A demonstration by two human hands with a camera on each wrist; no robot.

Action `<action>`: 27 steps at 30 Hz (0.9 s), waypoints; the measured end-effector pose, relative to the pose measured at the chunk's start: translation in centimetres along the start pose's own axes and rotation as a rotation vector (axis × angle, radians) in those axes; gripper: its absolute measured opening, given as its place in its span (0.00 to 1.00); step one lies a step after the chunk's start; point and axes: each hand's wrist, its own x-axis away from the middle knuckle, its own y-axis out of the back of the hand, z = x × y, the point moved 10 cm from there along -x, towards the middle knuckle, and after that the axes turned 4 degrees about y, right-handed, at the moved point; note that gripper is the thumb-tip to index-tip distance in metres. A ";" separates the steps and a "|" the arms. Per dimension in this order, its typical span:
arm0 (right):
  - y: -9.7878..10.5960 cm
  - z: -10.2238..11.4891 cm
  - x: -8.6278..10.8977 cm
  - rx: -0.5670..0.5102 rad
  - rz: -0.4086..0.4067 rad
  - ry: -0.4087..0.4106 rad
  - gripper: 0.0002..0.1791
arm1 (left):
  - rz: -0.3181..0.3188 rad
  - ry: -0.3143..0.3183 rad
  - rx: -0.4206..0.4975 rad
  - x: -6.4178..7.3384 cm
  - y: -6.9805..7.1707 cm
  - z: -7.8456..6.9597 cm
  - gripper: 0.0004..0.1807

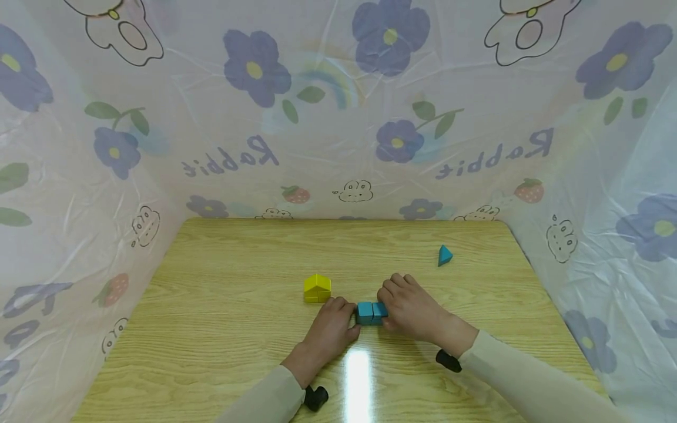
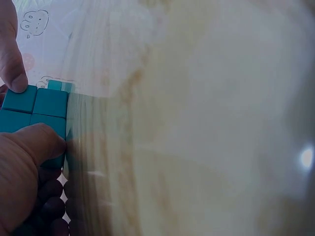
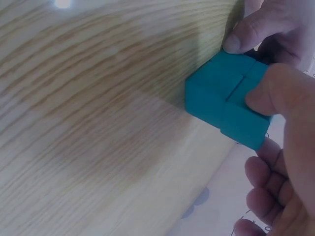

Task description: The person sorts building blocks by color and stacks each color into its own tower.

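Several blue cube blocks (image 1: 365, 313) stand together in a stack on the wooden table, two above two in the left wrist view. At its left side, my left hand (image 1: 329, 330) holds a blue block (image 2: 51, 102), thumb on the near face and fingers curled behind. On the other side my right hand (image 1: 415, 308) pinches a blue block (image 3: 245, 123) between its thumb on the face and its curled fingers. Both thumbs show in the right wrist view, with the left thumb (image 3: 234, 43) at the stack's edge. The blocks' far faces are hidden.
A yellow house-shaped group of blocks (image 1: 317, 289), with a peaked top, stands just beyond my left hand. Farther back to the right lies a blue triangular block (image 1: 445, 255). Patterned cloth (image 1: 338, 129) rises behind and beside the wooden table (image 1: 222, 282).
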 end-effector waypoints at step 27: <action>-0.6 -0.1 0.1 -0.010 0.013 -0.015 0.23 | -0.004 0.006 -0.006 0.0 0.0 0.0 0.21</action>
